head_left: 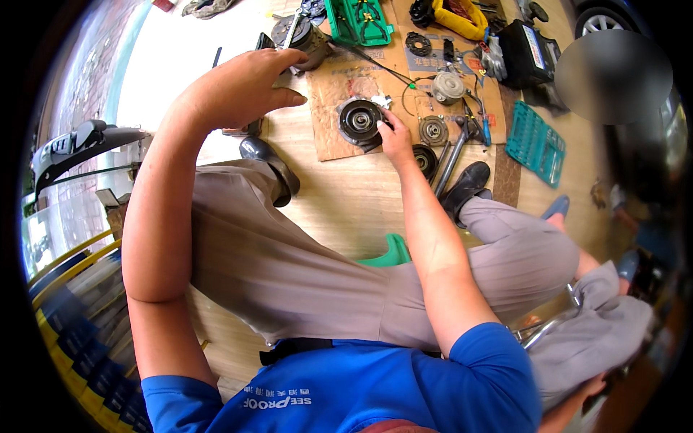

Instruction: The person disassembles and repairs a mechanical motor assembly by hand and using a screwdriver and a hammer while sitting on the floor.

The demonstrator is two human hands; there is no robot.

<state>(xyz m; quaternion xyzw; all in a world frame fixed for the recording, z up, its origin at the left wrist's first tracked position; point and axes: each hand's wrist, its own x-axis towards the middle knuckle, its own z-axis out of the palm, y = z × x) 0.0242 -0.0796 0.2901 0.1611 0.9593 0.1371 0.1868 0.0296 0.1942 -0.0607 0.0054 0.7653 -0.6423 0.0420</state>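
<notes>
My left hand is raised with its fingers stretched out and the thumb apart, holding nothing. Just beyond its fingertips is a dark round metal motor-like part with a wrench on it. My right hand pinches the right rim of a black grooved pulley at the near part of the cardboard. Whether the pulley is lifted off the cardboard, I cannot tell. Beside that hand lie a round metal plate and a second black pulley, partly hidden by my forearm.
A hammer lies right of my right hand, near my shoe. Farther off are a silver round housing, a green tool case, a yellow bag, a black battery and a teal tool tray. Another person sits at right.
</notes>
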